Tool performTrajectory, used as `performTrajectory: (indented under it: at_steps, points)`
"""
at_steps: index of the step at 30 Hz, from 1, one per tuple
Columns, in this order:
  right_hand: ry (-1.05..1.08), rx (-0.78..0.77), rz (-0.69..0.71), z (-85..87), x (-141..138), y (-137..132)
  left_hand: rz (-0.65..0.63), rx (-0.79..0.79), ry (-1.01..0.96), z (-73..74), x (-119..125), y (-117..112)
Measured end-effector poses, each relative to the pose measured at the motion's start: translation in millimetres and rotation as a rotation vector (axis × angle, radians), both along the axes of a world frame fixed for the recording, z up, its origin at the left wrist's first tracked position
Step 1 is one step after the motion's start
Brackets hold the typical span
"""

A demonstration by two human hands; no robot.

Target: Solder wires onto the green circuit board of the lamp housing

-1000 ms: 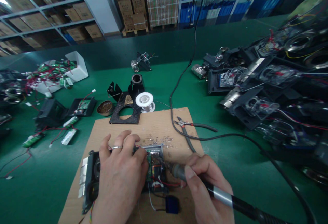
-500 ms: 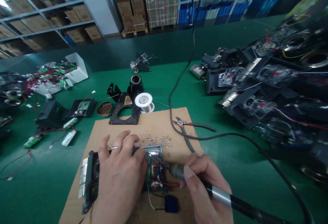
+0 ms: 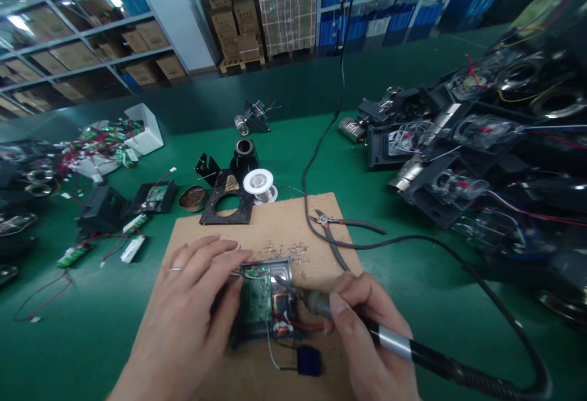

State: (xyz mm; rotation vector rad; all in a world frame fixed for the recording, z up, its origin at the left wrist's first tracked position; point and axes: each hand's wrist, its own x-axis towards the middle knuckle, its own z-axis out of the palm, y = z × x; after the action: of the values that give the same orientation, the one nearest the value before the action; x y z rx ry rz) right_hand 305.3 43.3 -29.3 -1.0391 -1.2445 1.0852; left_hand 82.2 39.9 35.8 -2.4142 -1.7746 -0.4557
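Note:
My left hand [image 3: 192, 309] lies over the left part of a black device [image 3: 263, 303] on a cardboard sheet [image 3: 279, 230], fingers stretched toward its top edge, holding it down. A green circuit board [image 3: 257, 297] with red wires shows inside the device. My right hand [image 3: 367, 334] grips a soldering iron [image 3: 389, 346], whose tip [image 3: 279, 282] touches the upper part of the board. A small blue part [image 3: 308, 361] on a thin wire lies just below the device.
Side cutters [image 3: 342, 227] and the iron's black cable [image 3: 413, 242] lie on the cardboard's right. Behind it stand a solder spool [image 3: 259, 182], a black iron stand [image 3: 229, 196] and a brass tin [image 3: 191, 198]. Black device housings [image 3: 481, 169] pile at right; boards and wires [image 3: 105, 144] at left.
My left hand has slid left and flattened, uncovering the green circuit board. The iron's tip has moved up along the board. The view has shifted slightly.

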Motion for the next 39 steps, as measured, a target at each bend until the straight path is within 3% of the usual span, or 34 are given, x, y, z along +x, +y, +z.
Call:
performTrajectory:
  at_steps: [5, 9, 15, 22, 31, 39]
  points:
    - [-0.002, -0.021, -0.009, -2.3, 1, -2, 0.169, 0.003, -0.004, 4.1, -20, -1]
    - [0.005, -0.009, -0.006, -2.2, 1, 0, 0.15, -0.047, 0.0, -5.0, -6, 8]
    - [-0.001, 0.014, -0.045, 0.6, -1, 3, 0.074, 0.023, 0.024, -13.3, 20, 12]
    - [0.008, -0.01, -0.061, 3.6, -2, 5, 0.06, 0.107, 0.034, -15.6, 21, 8]
    - [0.004, -0.037, -0.071, 4.4, -1, 4, 0.088, -0.08, -0.1, -16.8, 25, 6]
    - [0.03, -0.053, -0.084, 6.8, -3, 5, 0.113, -0.079, -0.021, -25.0, 24, 4]
